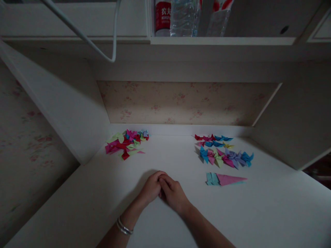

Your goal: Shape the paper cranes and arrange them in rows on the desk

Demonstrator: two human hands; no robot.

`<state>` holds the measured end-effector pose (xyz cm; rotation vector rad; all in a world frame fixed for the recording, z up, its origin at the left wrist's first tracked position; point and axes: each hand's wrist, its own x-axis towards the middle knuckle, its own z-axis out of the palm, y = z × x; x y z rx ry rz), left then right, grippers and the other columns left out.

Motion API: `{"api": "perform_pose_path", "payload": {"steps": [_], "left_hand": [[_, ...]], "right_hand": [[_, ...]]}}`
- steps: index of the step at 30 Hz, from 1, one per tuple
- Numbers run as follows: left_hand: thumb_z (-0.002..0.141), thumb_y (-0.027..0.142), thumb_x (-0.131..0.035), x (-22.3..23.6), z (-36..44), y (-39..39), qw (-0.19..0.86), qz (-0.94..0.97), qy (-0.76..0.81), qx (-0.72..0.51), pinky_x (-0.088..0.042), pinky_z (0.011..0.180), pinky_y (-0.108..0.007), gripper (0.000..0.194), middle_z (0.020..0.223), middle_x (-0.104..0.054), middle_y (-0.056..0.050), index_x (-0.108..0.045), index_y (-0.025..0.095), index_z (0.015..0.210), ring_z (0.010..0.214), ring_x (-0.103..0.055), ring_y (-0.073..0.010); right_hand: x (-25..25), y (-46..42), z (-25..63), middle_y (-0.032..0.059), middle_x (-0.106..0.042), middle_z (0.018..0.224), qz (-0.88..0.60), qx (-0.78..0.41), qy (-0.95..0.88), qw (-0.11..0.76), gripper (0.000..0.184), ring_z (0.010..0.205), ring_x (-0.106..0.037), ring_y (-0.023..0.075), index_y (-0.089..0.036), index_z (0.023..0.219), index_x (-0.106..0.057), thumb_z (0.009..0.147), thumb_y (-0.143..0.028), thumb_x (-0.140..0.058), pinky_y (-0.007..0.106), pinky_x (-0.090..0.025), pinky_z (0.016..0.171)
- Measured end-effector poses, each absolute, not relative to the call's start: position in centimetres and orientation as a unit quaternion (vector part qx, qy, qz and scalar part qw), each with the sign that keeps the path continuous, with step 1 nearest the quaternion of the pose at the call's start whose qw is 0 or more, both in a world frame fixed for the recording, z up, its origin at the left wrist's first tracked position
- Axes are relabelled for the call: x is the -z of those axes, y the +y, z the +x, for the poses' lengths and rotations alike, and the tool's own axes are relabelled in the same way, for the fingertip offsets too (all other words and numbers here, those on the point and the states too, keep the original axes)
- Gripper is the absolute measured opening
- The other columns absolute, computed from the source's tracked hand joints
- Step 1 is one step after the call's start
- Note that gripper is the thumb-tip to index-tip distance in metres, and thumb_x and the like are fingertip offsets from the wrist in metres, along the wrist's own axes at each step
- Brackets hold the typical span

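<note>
My left hand [152,186] and my right hand [173,193] are clasped together on the white desktop, fingers folded closed against each other. No object shows between them; the inside of the clasp is hidden. Two silver bangles [124,226] circle my left wrist. Right of the hands lies a flat piece of folded paper [231,179], pink and teal with a long pointed end. Behind it, folded paper pieces [218,156] in blue, pink, green and purple sit in rows. Beyond my left hand is a loose heap of colourful folded paper [126,143].
White side panels [64,96] and a floral back wall [178,103] enclose the desk [103,199]. Overhead, a shelf [222,41] holds plastic bottles [184,19]. A white bent tube [85,38] hangs down at the upper left.
</note>
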<state>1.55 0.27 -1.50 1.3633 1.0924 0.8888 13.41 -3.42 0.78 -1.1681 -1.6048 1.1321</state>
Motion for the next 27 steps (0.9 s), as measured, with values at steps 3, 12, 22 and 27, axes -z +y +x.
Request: {"api": "perform_pose_path", "payload": {"steps": [3, 12, 22, 27], "left_hand": [[0.061, 0.015, -0.041, 1.12, 1.58, 0.17, 0.559, 0.579, 0.464, -0.37, -0.032, 0.035, -0.018, 0.034, 0.058, -0.057, 0.002, -0.063, 0.016, 0.087, 0.039, -0.048, -0.0099], [0.062, 0.012, -0.04, 0.39, 1.53, 0.0, 0.52, 0.6, 0.462, -0.395, -0.042, 0.05, -0.02, 0.033, 0.069, -0.063, -0.002, -0.064, 0.016, 0.084, 0.057, -0.056, -0.0134], [0.063, 0.014, -0.04, 1.35, 1.51, 0.18, 0.546, 0.584, 0.465, -0.381, -0.034, 0.037, -0.018, 0.033, 0.063, -0.059, 0.001, -0.062, 0.016, 0.088, 0.042, -0.049, -0.0102], [0.062, 0.012, -0.04, 0.71, 1.49, 0.06, 0.526, 0.599, 0.46, -0.391, -0.043, 0.049, -0.022, 0.033, 0.068, -0.063, -0.002, -0.064, 0.016, 0.084, 0.053, -0.055, -0.0131]], "right_hand": [[-0.58, -3.36, 13.42, -0.0022, -0.056, 0.057, -0.47, -0.447, -0.639, 0.412, 0.037, 0.051, -0.052, 0.0129, -0.02, 0.092, -0.062, 0.094, -0.045, -0.036, 0.022, -0.038, 0.049], [-0.37, -3.28, 13.56, -0.0016, -0.058, 0.06, -0.476, -0.425, -0.654, 0.406, 0.036, 0.053, -0.053, 0.0132, -0.02, 0.096, -0.063, 0.094, -0.043, -0.036, 0.022, -0.039, 0.051], [-0.55, -3.41, 13.5, -0.0014, -0.059, 0.06, -0.471, -0.423, -0.656, 0.412, 0.035, 0.055, -0.054, 0.0135, -0.021, 0.097, -0.064, 0.095, -0.041, -0.036, 0.023, -0.04, 0.054], [-0.45, -3.35, 13.51, -0.0014, -0.058, 0.059, -0.476, -0.426, -0.655, 0.404, 0.035, 0.053, -0.053, 0.0134, -0.02, 0.097, -0.063, 0.095, -0.042, -0.035, 0.023, -0.039, 0.052]]}}
